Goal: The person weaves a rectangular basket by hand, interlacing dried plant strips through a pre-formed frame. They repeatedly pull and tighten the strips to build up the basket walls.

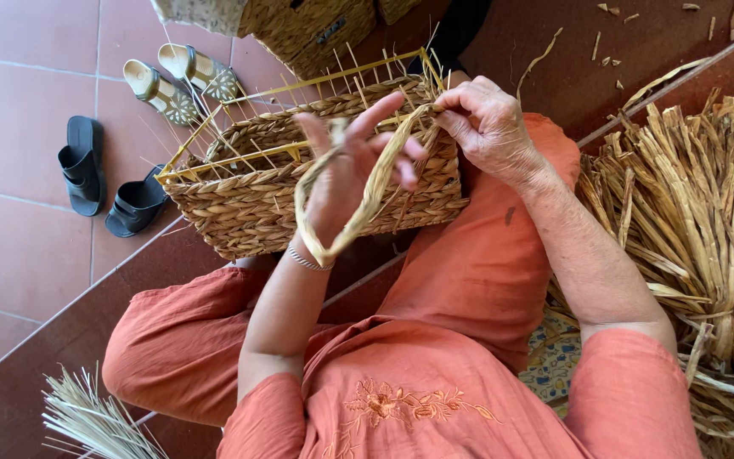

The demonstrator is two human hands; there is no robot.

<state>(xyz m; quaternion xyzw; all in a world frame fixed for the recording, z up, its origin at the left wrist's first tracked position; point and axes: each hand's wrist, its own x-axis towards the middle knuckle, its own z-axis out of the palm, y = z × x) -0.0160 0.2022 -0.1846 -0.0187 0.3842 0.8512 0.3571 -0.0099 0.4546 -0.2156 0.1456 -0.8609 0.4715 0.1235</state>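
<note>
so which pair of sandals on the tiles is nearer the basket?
The tan pair, lying just beside the woven basket rim's top-left corner; the black pair sits farther left.

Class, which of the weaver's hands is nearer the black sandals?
Left. The left hand is over the basket, towards the black sandals; the right hand is at the basket's far end.

Floor: pink tiles, dark red step; sandals, black slippers; daylight, even
</note>
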